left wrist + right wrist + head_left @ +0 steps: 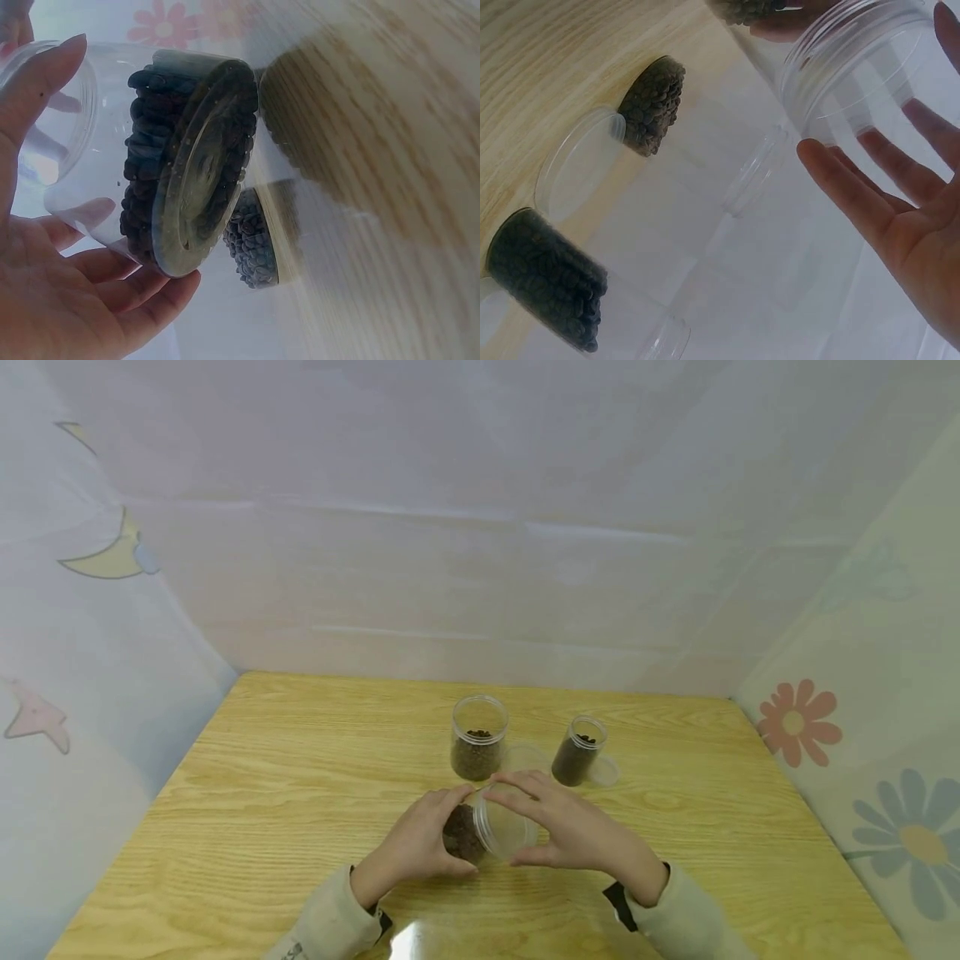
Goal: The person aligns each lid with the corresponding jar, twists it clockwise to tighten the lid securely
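Note:
A clear jar (112, 142) with dark beans (146, 161) in its lower part is gripped by my left hand (416, 842), thumb on one side and fingers on the other. It is tilted, its mouth towards my right hand (573, 828), and its base shows in the left wrist view. My right hand spans a clear round lid (513, 828) at the jar's mouth, thumb and fingertips around its edge. Whether the lid sits fully on the rim, I cannot tell.
Behind my hands stands a wide lidless jar (477, 756) partly filled with dark beans. A narrower lidless jar (576, 760) of beans is to its right. One clear lid (577, 172) lies between them, and a small lid (604, 772) lies beside the narrow jar.

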`<action>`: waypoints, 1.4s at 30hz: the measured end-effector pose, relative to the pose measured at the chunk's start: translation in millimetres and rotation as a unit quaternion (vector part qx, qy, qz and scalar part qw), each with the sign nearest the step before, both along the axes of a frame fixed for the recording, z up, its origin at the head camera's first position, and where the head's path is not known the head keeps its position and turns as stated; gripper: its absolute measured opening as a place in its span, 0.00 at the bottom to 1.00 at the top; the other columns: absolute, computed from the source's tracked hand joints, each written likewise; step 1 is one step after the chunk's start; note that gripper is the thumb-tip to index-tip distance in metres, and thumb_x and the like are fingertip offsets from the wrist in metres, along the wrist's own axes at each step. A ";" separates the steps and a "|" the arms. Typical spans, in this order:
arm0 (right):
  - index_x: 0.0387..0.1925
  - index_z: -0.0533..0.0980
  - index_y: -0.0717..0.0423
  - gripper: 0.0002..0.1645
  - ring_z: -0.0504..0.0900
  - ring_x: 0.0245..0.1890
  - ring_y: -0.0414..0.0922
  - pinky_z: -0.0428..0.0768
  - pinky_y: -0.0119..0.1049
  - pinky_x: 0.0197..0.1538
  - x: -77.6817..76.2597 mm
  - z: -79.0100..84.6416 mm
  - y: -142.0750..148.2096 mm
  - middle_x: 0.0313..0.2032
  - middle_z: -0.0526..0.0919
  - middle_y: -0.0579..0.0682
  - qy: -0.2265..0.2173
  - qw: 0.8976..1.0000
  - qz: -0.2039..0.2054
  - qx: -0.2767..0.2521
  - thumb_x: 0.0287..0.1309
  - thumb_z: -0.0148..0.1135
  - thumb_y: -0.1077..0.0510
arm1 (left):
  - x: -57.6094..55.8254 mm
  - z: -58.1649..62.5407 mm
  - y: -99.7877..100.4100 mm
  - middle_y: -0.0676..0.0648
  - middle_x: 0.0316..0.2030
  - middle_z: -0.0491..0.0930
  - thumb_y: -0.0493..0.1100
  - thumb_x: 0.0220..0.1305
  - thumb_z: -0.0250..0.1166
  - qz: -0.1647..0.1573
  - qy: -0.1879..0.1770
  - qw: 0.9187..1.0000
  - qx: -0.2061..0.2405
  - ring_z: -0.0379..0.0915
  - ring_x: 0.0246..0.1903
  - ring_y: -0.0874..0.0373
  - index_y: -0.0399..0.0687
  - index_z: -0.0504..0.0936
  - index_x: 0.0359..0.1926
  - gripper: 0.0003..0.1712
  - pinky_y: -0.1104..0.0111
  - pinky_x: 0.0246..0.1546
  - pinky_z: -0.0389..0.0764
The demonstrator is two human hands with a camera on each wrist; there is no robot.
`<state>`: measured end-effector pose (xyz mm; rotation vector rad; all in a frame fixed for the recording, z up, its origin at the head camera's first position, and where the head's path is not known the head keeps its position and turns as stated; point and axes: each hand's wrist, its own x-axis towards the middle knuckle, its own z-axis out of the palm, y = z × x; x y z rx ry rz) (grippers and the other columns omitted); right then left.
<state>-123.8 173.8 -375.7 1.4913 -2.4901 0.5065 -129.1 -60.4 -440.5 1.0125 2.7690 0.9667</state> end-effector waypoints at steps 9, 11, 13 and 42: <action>0.63 0.63 0.54 0.48 0.64 0.58 0.51 0.74 0.45 0.50 2.9 3.0 1.4 0.62 0.61 0.56 -0.017 0.999 -0.033 0.006 0.41 0.70 0.42 | -0.3 1.1 0.3 0.40 0.53 0.71 0.54 0.33 0.78 0.000 -0.004 1.000 0.006 0.67 0.51 0.43 0.42 0.61 0.62 0.55 0.50 0.48 0.71; 0.63 0.63 0.54 0.48 0.63 0.59 0.51 0.73 0.46 0.50 3.0 4.2 2.4 0.63 0.59 0.55 -0.015 0.999 -0.032 0.002 0.40 0.70 0.42 | -0.2 0.8 0.3 0.40 0.53 0.71 0.54 0.33 0.78 -0.002 -0.001 1.000 0.008 0.68 0.50 0.44 0.41 0.62 0.62 0.55 0.51 0.48 0.71; 0.62 0.64 0.54 0.48 0.63 0.60 0.51 0.72 0.48 0.52 2.6 5.4 2.9 0.64 0.59 0.54 -0.014 1.000 -0.025 -0.002 0.38 0.72 0.44 | -0.1 0.6 0.1 0.40 0.53 0.71 0.54 0.33 0.78 -0.002 -0.002 1.000 0.008 0.67 0.50 0.44 0.41 0.61 0.62 0.55 0.51 0.48 0.71; 0.63 0.62 0.54 0.53 0.66 0.58 0.51 0.75 0.44 0.49 -0.5 5.2 1.0 0.62 0.64 0.55 -0.013 0.999 -0.005 0.038 0.34 0.75 0.48 | -2.0 -0.3 -0.1 0.40 0.53 0.71 0.55 0.34 0.77 0.001 -0.008 1.000 0.005 0.68 0.50 0.43 0.41 0.61 0.63 0.56 0.50 0.48 0.71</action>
